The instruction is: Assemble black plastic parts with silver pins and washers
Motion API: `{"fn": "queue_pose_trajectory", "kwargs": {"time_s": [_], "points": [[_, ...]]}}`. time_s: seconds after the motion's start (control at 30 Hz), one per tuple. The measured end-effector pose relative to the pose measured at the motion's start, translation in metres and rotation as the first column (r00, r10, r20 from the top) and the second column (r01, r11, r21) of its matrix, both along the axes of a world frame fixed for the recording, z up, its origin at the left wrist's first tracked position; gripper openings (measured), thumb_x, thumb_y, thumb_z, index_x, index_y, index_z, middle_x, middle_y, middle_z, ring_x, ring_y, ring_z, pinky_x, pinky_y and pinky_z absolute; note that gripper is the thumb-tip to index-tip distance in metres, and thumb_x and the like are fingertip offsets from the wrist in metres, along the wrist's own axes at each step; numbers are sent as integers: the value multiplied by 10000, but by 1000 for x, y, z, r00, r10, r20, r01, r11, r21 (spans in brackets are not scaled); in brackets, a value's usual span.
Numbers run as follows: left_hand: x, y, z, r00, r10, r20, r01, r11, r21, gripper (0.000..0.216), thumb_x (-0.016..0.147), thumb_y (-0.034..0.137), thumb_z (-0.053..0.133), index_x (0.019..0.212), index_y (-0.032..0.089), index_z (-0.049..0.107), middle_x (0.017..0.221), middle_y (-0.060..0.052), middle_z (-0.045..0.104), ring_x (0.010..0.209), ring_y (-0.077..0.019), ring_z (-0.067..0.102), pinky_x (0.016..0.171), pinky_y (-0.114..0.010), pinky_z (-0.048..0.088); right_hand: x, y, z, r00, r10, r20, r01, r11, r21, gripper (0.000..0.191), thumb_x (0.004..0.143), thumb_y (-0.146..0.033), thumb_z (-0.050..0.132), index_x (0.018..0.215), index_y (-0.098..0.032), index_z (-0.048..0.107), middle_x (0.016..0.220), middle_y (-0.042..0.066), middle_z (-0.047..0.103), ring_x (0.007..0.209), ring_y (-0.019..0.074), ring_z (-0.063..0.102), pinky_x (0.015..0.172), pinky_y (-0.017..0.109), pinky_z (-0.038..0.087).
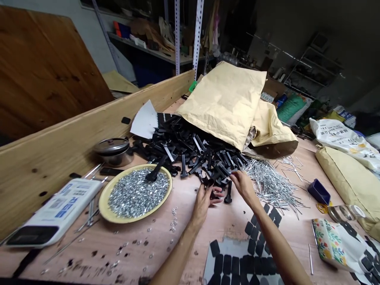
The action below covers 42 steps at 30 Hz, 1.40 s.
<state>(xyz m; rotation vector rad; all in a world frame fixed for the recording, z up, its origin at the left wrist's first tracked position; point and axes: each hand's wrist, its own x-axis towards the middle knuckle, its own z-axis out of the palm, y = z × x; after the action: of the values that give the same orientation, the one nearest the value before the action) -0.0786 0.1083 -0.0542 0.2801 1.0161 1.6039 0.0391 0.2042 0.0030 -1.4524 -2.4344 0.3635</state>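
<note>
The wooden tabletop carries a tan paper sack spilling a heap of black plastic parts just beyond the fingers, with loose metal pins to their right. The left hand has its fingers clamped on one black part. The right hand has its fingertips at the heap's near edge, and I cannot tell whether they grip anything.

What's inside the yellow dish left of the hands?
The yellow dish holds a heap of small silvery pieces, with one black part on top. They cover its bottom.

Wooden table bears black parts, pins, plate.
</note>
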Motion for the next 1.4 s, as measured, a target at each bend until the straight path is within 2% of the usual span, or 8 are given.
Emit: {"fn": "queue_pose_trajectory", "kwargs": {"time_s": [0.4,0.57,0.7,0.97,1.07,1.13,1.23,1.4], "points": [[0,2,-2,988,-14,-155,20,999,32,570,587,388,749,1087,170,581,509,120,493,343,-48,424,457,-222,489,-1,-37,-31,986,101,-129,-78,981,178,195,907,-289,427,900,-168,579,788,46,580,639,151,544,564,251,432],[-4,-3,-3,966,64,-251,-67,998,-4,342,618,425,734,830,160,691,692,-21,693,687,-184,656,653,-275,520,-10,-48,-21,949,303,-86,-305,952,-16,211,902,-344,479,920,-180,611,846,53,609,621,142,583,545,244,454],[-5,-2,-6,957,153,-248,-163,986,-22,368,685,515,655,742,152,672,679,-43,695,680,-197,667,639,-284,523,-24,-13,-15,983,173,-59,-170,984,59,167,885,-266,511,1003,-179,591,930,73,607,748,175,612,641,274,484],[-6,2,1,988,129,87,-134,989,60,502,655,444,713,1054,148,642,855,-81,729,817,-224,686,791,-359,518,-30,-33,-28,907,229,-353,-185,970,155,147,905,-214,447,978,-178,569,883,61,613,758,166,590,674,290,499],[-11,0,-1,974,219,-50,-216,974,68,421,672,453,689,961,146,679,906,-97,724,877,-233,669,833,-363,493,-32,-49,-25,866,342,-364,-339,938,74,172,916,-237,442,927,-192,608,847,48,613,723,153,588,634,269,494],[-17,-2,-5,873,338,-352,-352,936,28,326,707,429,660,894,163,692,889,-93,721,874,-240,655,827,-366,485,-35,-39,-20,889,318,-328,-324,945,38,185,915,-249,453,892,-192,627,852,50,616,743,155,593,645,267,490],[-25,-7,-11,494,318,-810,-477,877,53,175,761,275,614,884,186,701,911,-103,710,910,-263,611,831,-383,466,-43,-2,-11,975,95,-203,-86,995,49,149,898,-233,479,906,-177,617,888,60,621,787,171,591,680,280,474],[-30,-8,-17,98,66,-993,-378,926,24,448,690,-48,453,987,190,690,1091,-109,675,992,-270,544,862,-397,437,-57,46,-9,988,-133,82,131,991,23,180,867,-214,504,1027,-169,573,962,78,634,821,207,602,667,295,442]]}}
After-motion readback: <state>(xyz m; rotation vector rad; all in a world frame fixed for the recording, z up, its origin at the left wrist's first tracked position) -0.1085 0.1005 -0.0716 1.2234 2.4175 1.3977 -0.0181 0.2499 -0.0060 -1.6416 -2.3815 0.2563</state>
